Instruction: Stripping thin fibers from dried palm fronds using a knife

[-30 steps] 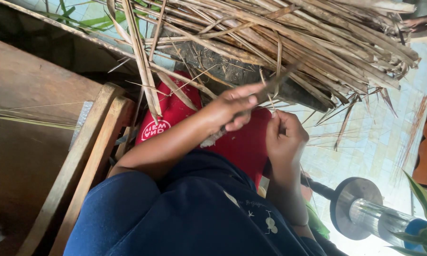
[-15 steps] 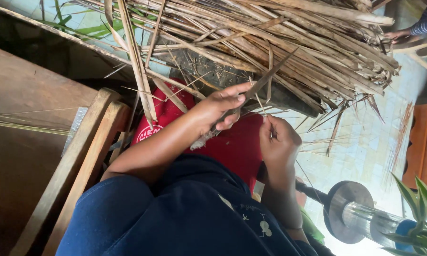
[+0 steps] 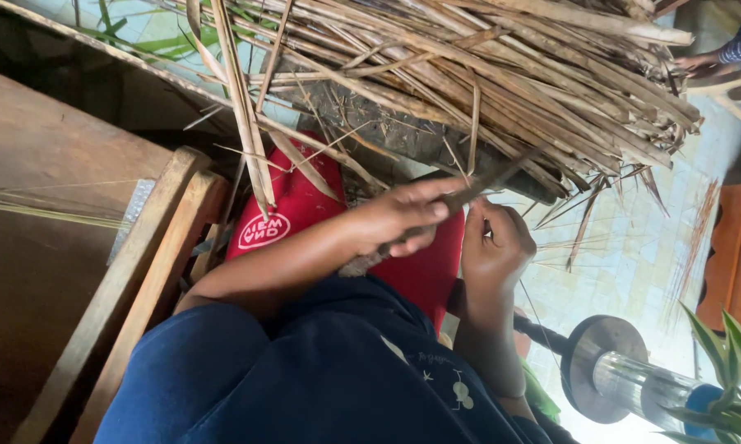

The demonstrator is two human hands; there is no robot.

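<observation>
Here my left hand (image 3: 403,218) is pinched shut on a thin dry strip (image 3: 469,193), thumb and fingers pressing it near its lower end, while the strip runs up and to the right toward the big bundle (image 3: 502,82) of dried leaves lying above my lap. My right hand (image 3: 495,247) is curled into a loose fist just beside the left, closed on what looks like a very fine fibre; I cannot make out clearly what it grips. Both hands sit over the red cloth (image 3: 305,210) across my knees. As I judge it, the work is mid-strip: one leaf is drawn out of the bundle and being split or stripped between the two hands, and the bundle is large, so most of it seems untouched. A few loose slivers (image 3: 699,230) lie on the tiled floor (image 3: 634,247) to the right, perhaps finished pieces, though too blurred to say. A wooden frame (image 3: 140,271) stands at my left, and a spool (image 3: 605,366) rests near my right elbow.
</observation>
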